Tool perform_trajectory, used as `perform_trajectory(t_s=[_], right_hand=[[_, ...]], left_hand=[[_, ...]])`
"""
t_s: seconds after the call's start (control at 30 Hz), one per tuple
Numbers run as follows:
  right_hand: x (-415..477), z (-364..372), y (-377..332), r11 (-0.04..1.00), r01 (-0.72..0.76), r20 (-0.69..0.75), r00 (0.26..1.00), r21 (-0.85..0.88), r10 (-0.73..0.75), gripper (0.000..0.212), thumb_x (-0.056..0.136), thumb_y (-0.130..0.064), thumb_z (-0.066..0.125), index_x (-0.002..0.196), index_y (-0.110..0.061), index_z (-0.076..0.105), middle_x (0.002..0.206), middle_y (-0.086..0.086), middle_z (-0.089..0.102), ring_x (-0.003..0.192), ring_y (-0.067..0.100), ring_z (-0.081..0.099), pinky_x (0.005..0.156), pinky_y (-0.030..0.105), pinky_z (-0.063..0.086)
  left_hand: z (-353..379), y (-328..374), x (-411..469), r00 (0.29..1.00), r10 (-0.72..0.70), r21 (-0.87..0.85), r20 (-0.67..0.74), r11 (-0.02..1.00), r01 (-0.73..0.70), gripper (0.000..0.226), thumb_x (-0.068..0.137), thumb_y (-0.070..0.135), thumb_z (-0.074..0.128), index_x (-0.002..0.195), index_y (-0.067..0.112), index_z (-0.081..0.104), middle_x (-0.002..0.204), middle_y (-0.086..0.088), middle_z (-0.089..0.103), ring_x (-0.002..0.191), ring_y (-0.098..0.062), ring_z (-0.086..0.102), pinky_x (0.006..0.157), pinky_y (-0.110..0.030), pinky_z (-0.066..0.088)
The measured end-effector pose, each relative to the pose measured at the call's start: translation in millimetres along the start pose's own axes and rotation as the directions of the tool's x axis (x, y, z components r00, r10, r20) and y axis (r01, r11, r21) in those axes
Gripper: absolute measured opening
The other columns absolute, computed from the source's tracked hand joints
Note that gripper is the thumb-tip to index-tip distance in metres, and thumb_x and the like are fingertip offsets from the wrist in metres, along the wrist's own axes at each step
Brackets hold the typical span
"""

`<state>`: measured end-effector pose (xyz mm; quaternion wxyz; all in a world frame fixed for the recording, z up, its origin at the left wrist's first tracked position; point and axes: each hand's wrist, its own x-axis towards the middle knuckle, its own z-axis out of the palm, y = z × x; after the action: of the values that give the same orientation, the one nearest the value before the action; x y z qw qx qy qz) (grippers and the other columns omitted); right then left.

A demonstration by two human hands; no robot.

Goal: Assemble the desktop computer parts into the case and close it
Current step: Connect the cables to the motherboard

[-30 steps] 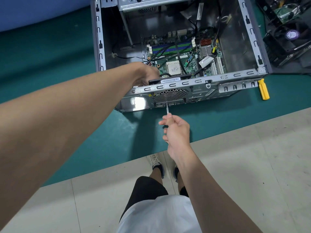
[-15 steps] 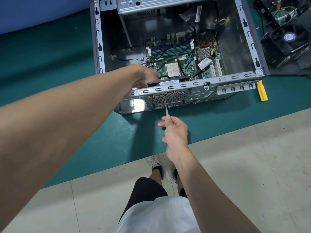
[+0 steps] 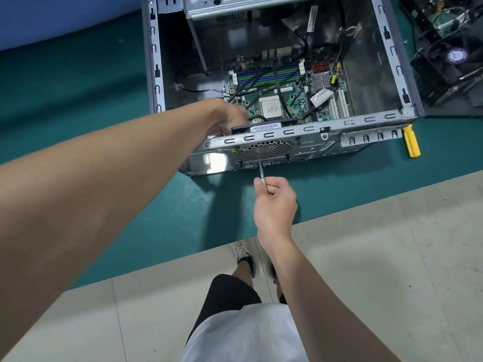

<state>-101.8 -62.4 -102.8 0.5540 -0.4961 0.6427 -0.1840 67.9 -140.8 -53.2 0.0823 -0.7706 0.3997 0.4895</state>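
Note:
An open grey computer case point(image 3: 397, 69) lies on a green mat, its motherboard point(image 3: 290, 92) exposed inside. My left hand point(image 3: 227, 117) reaches over the near rear panel and holds a black case fan point(image 3: 261, 125) against the inside of the vent grille point(image 3: 266, 150). My right hand point(image 3: 274, 202) grips a screwdriver point(image 3: 262, 175) whose metal shaft points at the rear panel just below the grille. The screwdriver's handle is hidden in my fist.
A yellow-handled tool point(image 3: 410, 141) lies on the green mat point(image 3: 78, 100) by the case's right corner. More dark computer parts, including a fan point(image 3: 452, 58), sit at the far right. The mat ends at a pale floor point(image 3: 379, 257) where my feet stand.
Both hands hold their places at the rear panel; my right hand has shifted slightly on the screwdriver. The view has drifted a little.

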Motion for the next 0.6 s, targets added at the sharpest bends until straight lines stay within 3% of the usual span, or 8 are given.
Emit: perform_trajectory(t_s=[0.1,0.2,0.3,0.4,0.47,0.6], right_hand=[[3.5,-0.2,0.6,0.996,-0.073,0.032,0.997,0.045,0.071,0.029,0.095,-0.026,0.055,0.066,-0.026,0.059,0.064,-0.008,0.066,0.049,0.0,0.048,0.057,0.023,0.039],[6.6,-0.5,-0.7,0.988,-0.144,0.122,0.983,0.053,0.136,0.037,0.099,-0.029,0.046,0.066,-0.023,0.061,0.065,-0.008,0.068,0.053,0.002,0.047,0.061,0.022,0.037],[5.8,1.9,-3.0,0.993,-0.107,0.102,0.99,0.051,0.102,0.024,0.094,-0.036,0.056,0.073,-0.025,0.058,0.057,-0.013,0.063,0.045,-0.001,0.049,0.048,0.013,0.036],[2.6,4.6,-2.8,0.993,-0.084,0.039,0.996,0.084,0.081,0.021,0.09,-0.026,0.064,0.07,-0.026,0.057,0.053,-0.017,0.061,0.046,-0.006,0.051,0.045,0.01,0.036],[4.3,3.9,-2.6,0.987,-0.112,0.058,0.993,0.114,0.105,0.027,0.093,-0.02,0.059,0.066,-0.025,0.06,0.054,-0.013,0.063,0.048,-0.002,0.051,0.05,0.011,0.038],[11.2,-1.1,-3.1,0.969,-0.172,0.183,0.973,0.176,0.14,0.031,0.097,-0.019,0.052,0.069,-0.019,0.064,0.057,-0.006,0.063,0.052,0.004,0.042,0.056,0.021,0.03]], left_hand=[[-0.7,-1.2,1.0,1.0,0.007,0.012,0.009,1.0,-0.007,0.031,0.093,0.006,0.057,0.118,-0.012,0.054,0.11,-0.015,0.052,0.114,-0.036,0.055,0.088,-0.037,0.046],[-1.0,-2.5,3.6,1.0,0.005,0.017,-0.008,1.0,-0.005,0.028,0.096,0.009,0.054,0.116,-0.009,0.055,0.115,-0.016,0.053,0.104,-0.031,0.054,0.091,-0.037,0.047],[-1.0,-2.6,3.8,1.0,0.007,0.006,-0.013,1.0,-0.007,0.03,0.096,0.011,0.054,0.12,-0.007,0.053,0.114,-0.012,0.05,0.105,-0.028,0.052,0.09,-0.033,0.044],[-1.0,-1.5,3.4,1.0,-0.004,0.013,0.0,1.0,0.004,0.037,0.095,0.01,0.057,0.125,-0.009,0.051,0.123,-0.015,0.051,0.118,-0.033,0.053,0.096,-0.035,0.046],[-1.3,-0.2,1.2,1.0,-0.007,0.038,0.01,0.999,0.006,0.031,0.094,0.007,0.056,0.119,-0.01,0.053,0.113,-0.015,0.053,0.114,-0.036,0.056,0.087,-0.034,0.046],[-2.3,-0.2,-0.4,1.0,-0.003,0.072,0.011,0.997,0.002,0.018,0.096,0.007,0.05,0.108,-0.005,0.056,0.091,-0.007,0.052,0.087,-0.027,0.055,0.075,-0.031,0.044]])
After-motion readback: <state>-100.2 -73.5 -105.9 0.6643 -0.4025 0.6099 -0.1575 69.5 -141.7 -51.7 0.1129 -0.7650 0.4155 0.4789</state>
